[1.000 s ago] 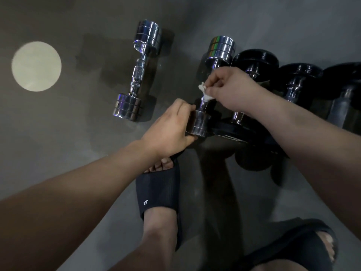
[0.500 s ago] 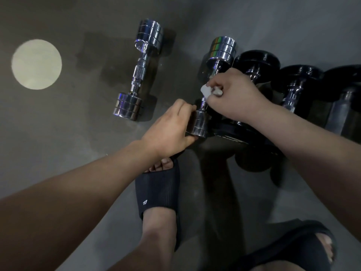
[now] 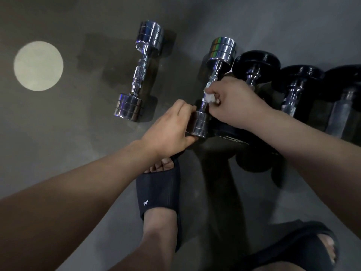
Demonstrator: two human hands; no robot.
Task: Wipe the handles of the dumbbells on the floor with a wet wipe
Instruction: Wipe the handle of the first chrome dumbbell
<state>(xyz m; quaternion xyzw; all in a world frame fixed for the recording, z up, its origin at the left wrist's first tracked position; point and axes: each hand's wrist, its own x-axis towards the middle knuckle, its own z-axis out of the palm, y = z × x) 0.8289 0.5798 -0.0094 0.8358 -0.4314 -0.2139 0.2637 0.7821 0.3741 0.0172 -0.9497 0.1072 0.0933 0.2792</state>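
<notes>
Just above the middle of the view, toward twelve o'clock, we see a chrome dumbbell (image 3: 222, 50) lying on the grey floor (image 3: 78, 133), its long axis running from one o'clock down to seven. The left hand (image 3: 170, 130) comes in from eight o'clock and grips the near head of that dumbbell, fingers curled over its top and thumb against its near face. The right hand (image 3: 237, 103) reaches in from four o'clock. Its curled fingers pinch a small bunched white wet wipe (image 3: 209, 98) against the handle (image 3: 214, 74), at the handle's near end, just above the head that the left hand holds. The far, knurled part of the handle shows bare beyond the knuckles. At ten o'clock from this dumbbell, well apart from it, lies a second chrome dumbbell (image 3: 139, 75), roughly parallel to the first, with no hand on it. On the three o'clock side, black dumbbells (image 3: 256, 61) lie packed in a row. Whether the nearest one touches the held dumbbell or lies just beside it we cannot tell, since the right hand covers the gap. At nine o'clock of the view a pale round patch (image 3: 38, 65) marks the floor. Toward six o'clock a foot in a dark slide sandal (image 3: 158, 190) stands just below the left wrist, and a second sandal (image 3: 304, 249) shows at five o'clock near the bottom edge.
</notes>
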